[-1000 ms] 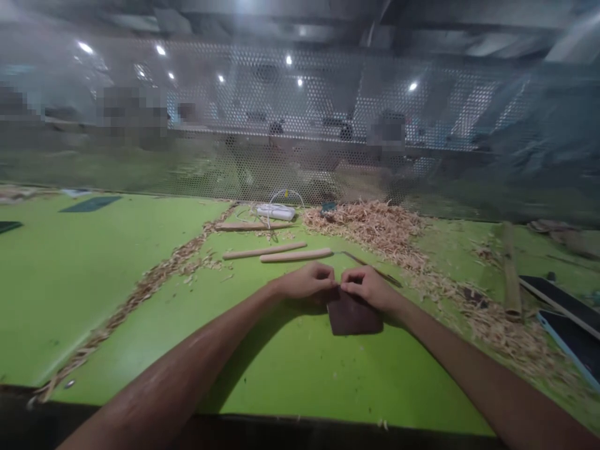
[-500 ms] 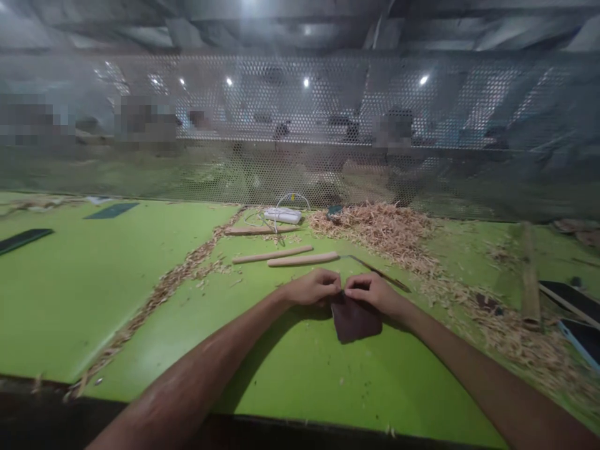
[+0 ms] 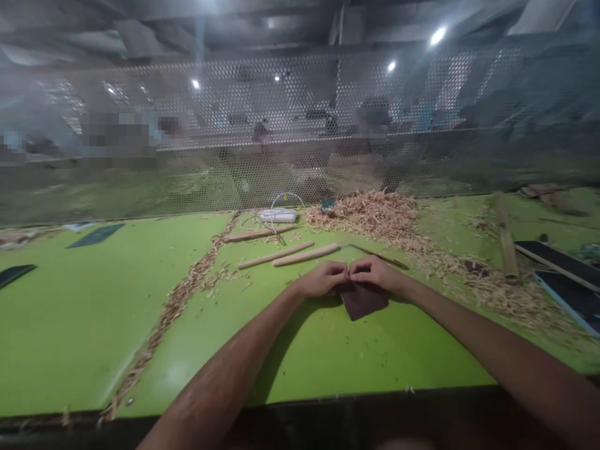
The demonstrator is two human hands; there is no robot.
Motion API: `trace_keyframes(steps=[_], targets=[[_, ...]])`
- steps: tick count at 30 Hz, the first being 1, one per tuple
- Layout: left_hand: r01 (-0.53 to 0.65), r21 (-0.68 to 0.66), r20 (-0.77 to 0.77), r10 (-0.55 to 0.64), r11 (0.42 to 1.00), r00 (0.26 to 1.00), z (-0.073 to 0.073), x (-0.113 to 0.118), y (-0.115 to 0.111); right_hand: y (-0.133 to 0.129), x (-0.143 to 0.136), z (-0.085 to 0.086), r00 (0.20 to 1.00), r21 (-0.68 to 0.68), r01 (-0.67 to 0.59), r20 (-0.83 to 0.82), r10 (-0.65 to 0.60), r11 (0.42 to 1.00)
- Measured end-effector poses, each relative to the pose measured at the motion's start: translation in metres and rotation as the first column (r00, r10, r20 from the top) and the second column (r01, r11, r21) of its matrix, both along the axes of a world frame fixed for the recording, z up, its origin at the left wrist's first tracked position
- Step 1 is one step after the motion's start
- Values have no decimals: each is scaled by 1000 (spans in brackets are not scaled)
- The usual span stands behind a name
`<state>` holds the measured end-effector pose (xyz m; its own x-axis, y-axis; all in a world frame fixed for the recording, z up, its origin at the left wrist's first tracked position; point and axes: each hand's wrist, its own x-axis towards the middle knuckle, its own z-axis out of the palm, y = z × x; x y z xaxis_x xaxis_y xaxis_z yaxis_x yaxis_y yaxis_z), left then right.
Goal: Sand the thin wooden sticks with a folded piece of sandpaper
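A dark reddish-brown piece of sandpaper (image 3: 363, 301) hangs just over the green tabletop, held along its upper edge. My left hand (image 3: 325, 278) pinches its upper left part between thumb and fingers. Close beside it, my right hand (image 3: 375, 275) pinches the same edge, the fingertips of both hands nearly meeting. Beyond the hands lie a thick rounded wooden stick (image 3: 305, 255) and a thinner wooden stick (image 3: 275, 255). A thin dark tool (image 3: 377, 255) lies behind my right hand, partly hidden by it.
A heap of wood shavings (image 3: 375, 212) spreads rightward. A white power strip (image 3: 278, 215) and a longer wooden piece (image 3: 257, 234) lie near the perforated screen (image 3: 300, 125). At right are a bamboo piece (image 3: 506, 240) and dark flat slabs (image 3: 562, 265). Shavings fill a tabletop seam (image 3: 182, 294).
The camera view has turned slightly to the right and tilted. Both hands keep their pinch on the sandpaper, which shows a little higher in view and more slanted.
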<state>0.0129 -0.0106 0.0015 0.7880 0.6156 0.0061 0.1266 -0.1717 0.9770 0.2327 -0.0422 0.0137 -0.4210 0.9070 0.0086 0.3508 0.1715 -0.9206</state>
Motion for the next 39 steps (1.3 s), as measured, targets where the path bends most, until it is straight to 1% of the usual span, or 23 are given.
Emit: trace_keyframes(steps=[2, 4, 8, 12, 15, 20, 22, 27, 31, 34, 37, 39], targets=[[-11, 6, -5, 11, 1000, 1000, 1, 0, -1, -2, 1, 2, 1000, -28, -1, -10, 1, 1000], [-20, 6, 7, 20, 1000, 1000, 1, 1, -2, -2, 1, 3, 1000, -26, -8, -10, 8, 1000], [-43, -8, -25, 43, 999, 999, -2, 2, -4, 1, -2, -1, 1000, 32, 12, -14, -11, 999], [-34, 36, -68, 36, 999, 997, -4, 1, -3, 4, -4, -5, 1000, 56, -1, -20, 2, 998], [-40, 64, -67, 45, 997, 997, -6, 0, -3, 4, -5, -5, 999, 26, 32, -44, -31, 999], [-104, 72, -51, 108, 992, 993, -8, 0, -4, 2, -6, -5, 987, -44, 102, -118, -107, 994], [-122, 90, -52, 127, 988, 991, -7, 0, -4, 3, -6, -6, 986, -53, 103, -129, -109, 993], [-153, 165, 3, 154, 974, 988, -7, 0, -3, 6, -1, -9, 988, -50, 32, -149, -39, 998], [-170, 130, 11, 170, 977, 985, -11, -1, 0, 5, 0, -10, 982, -47, 80, -167, -87, 996], [-145, 88, -9, 147, 985, 989, -12, -3, 2, 3, 1, -8, 974, -75, 105, -191, -118, 992], [-73, 35, -55, 75, 997, 996, -10, -5, 1, 2, 2, -5, 965, -131, 119, -217, -146, 984], [-63, 42, -64, 66, 997, 996, -8, -5, 0, 2, 4, -2, 964, -168, 107, -226, -144, 980]])
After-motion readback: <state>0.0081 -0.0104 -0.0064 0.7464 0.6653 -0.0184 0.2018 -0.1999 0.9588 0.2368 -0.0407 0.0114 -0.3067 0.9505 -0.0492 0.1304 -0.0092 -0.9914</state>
